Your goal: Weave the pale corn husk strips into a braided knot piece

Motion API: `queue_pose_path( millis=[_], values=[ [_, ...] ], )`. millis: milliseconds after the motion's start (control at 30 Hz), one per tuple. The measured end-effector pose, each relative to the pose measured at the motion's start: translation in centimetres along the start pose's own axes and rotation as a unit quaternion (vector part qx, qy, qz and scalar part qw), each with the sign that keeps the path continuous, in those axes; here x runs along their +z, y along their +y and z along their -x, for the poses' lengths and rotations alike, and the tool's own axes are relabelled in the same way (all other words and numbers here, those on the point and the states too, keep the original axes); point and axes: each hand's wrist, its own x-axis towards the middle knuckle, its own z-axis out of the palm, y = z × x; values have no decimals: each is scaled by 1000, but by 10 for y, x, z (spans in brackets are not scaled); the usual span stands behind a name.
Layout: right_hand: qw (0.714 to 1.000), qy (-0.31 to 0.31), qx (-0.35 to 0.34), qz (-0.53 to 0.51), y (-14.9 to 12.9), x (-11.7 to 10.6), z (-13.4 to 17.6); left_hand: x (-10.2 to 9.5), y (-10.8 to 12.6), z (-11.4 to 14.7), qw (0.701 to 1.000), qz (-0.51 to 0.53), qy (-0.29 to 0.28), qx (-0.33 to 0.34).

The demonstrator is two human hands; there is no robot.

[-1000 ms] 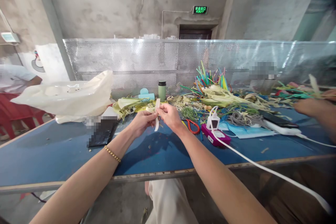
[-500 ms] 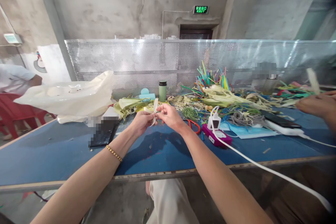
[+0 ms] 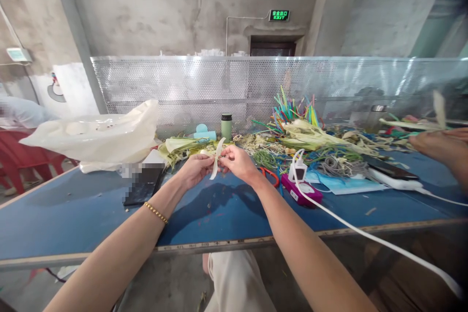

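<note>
Between my hands, a pale strip of corn husk stands nearly upright above the table, its lower end hanging below the fingers. My left hand pinches it from the left, and a small whitish rounded piece shows by the thumb. From the right, the fingertips of my right hand press together at the strip's middle. Exactly what lies under those fingertips is hidden. Just behind my hands are yellow-green husks and a green bottle with a dark lid.
A cream plastic bag and a dark phone lie left on the blue table. Orange-handled scissors, a purple box and a white cable are right. Beyond are husks and coloured stems. A co-worker's hand holds a pale strip.
The husk strip has turned a little, showing more of its length above and below my fingers. My left wrist has shifted slightly left. The co-worker's hand has moved slightly.
</note>
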Motion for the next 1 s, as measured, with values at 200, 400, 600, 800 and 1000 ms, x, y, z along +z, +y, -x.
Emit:
queue_pose_path(
  millis=[200,400,600,800,1000],
  values=[
    [1000,6,7,22,-1,-3,0,4,-2,2,999,-12,-31,-8],
    [997,46,-47,49,3,-5,-2,5,-8,2,999,-35,-4,15],
    [995,67,-73,16,6,-8,-4,12,-1,11,986,-149,-76,-5],
    [991,104,-73,36,1,-10,-4,11,5,12,981,-182,-64,-2],
    [991,108,-76,29,-1,-14,-4,8,-2,7,971,-239,-14,29]
  ],
)
